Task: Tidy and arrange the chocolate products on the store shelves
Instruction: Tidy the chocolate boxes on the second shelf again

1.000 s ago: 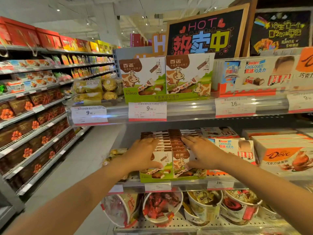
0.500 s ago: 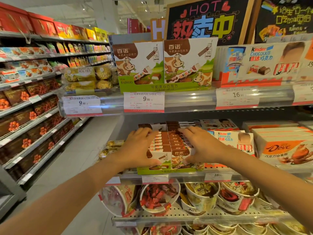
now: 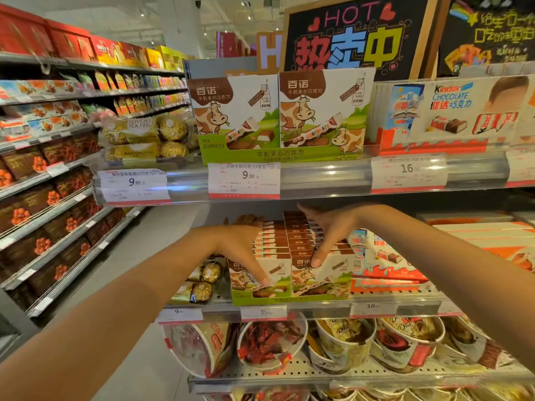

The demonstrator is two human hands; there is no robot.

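I am observing both hands working on the middle shelf [image 3: 318, 306], at the green cardboard display tray of cow-printed milk chocolate boxes [image 3: 289, 273]. The left hand [image 3: 240, 247] is lying flat on the left column of boxes, fingers reaching under the upper shelf and thumb pressing the front box face; it is gripping nothing. The right hand [image 3: 330, 230] is lying spread over the right column, fingers extended, thumb touching the front box's top edge; again no grasp is showing. The tray is sitting at the shelf's front edge, between the gold foil-wrapped chocolate balls in clear packs [image 3: 202, 280] on its left and the white-and-orange Kinder chocolate carton [image 3: 385, 264] touching its right side. A matching tray [image 3: 280, 117] is standing on the shelf above
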